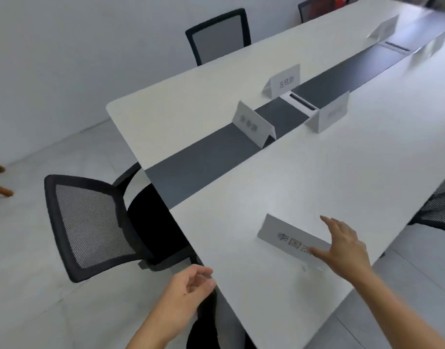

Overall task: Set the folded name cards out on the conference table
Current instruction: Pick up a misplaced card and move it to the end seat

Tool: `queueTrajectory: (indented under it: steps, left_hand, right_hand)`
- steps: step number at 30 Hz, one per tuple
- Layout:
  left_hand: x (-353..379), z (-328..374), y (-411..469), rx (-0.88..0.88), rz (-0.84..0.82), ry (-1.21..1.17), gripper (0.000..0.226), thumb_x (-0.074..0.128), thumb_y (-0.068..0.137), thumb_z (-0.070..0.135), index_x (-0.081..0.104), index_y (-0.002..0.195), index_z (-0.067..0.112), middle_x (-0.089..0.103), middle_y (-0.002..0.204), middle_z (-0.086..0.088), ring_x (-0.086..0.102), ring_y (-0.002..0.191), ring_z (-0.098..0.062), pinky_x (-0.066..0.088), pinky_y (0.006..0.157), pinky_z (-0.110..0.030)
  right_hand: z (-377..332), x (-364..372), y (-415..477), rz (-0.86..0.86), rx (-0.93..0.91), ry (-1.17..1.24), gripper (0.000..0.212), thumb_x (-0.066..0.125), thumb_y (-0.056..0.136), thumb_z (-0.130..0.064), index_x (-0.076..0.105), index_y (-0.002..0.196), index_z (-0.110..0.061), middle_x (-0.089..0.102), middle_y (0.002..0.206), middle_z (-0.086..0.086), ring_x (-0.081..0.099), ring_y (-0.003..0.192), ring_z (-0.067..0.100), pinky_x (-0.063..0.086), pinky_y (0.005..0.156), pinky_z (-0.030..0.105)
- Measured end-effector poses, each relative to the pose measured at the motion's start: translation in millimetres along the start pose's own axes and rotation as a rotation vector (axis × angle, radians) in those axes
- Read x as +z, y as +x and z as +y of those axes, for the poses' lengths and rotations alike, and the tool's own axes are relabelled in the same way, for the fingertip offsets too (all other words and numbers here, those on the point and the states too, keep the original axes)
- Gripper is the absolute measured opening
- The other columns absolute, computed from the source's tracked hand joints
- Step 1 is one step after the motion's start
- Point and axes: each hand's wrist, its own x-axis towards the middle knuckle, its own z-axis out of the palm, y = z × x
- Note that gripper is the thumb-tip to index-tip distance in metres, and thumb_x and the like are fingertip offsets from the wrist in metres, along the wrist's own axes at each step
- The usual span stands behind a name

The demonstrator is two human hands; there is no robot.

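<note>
A long white conference table (317,172) with a dark centre strip runs away from me. On its near end stands a folded white name card (289,236) with printed characters. My right hand (342,245) is spread over the card's right end, thumb at its front face, fingers above its top edge. My left hand (191,285) hovers at the table's near corner, fingers loosely curled, holding nothing. Three more folded cards stand around the centre strip: one (254,124), a second (283,80) and a third (329,113). Further cards (385,27) stand blurred at the far end.
A black mesh chair (90,222) is tucked at the table's end on my left. Another chair (220,34) stands at the far side, one more (314,8) beyond it, and one (440,205) on the right. A cable box lid (300,102) sits in the strip.
</note>
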Motion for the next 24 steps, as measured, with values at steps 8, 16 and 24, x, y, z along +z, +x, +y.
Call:
queueTrajectory:
  steps: [8, 16, 24]
  left_hand:
    - [-42, 27, 90, 0.079, -0.268, 0.178, 0.016, 0.065, 0.084, 0.038, 0.065, 0.100, 0.035, 0.069, 0.094, 0.004, 0.064, 0.095, -0.012, 0.046, 0.080, -0.020]
    - [-50, 59, 117, 0.160, -0.407, 0.288, 0.017, 0.063, 0.084, 0.042, 0.064, 0.101, 0.039, 0.070, 0.099, 0.004, 0.064, 0.097, -0.009, 0.051, 0.087, -0.030]
    - [8, 90, 97, 0.266, -0.540, 0.360, 0.014, 0.065, 0.086, 0.032, 0.067, 0.100, 0.031, 0.073, 0.096, -0.006, 0.069, 0.089, -0.012, 0.053, 0.087, -0.034]
  right_hand:
    - [14, 32, -10, -0.016, 0.334, 0.356, 0.038, 0.072, 0.082, -0.028, 0.066, 0.120, -0.026, 0.064, 0.129, 0.001, 0.059, 0.104, 0.020, 0.038, 0.079, 0.028]
    - [-19, 31, -70, 0.161, 0.438, 0.787, 0.004, 0.074, 0.080, -0.032, 0.074, 0.080, -0.036, 0.077, 0.084, -0.006, 0.070, 0.081, 0.020, 0.053, 0.077, 0.039]
    - [0, -7, -175, 0.414, 0.583, 1.212, 0.017, 0.070, 0.084, -0.017, 0.071, 0.083, -0.001, 0.077, 0.078, 0.015, 0.073, 0.072, 0.033, 0.056, 0.063, 0.039]
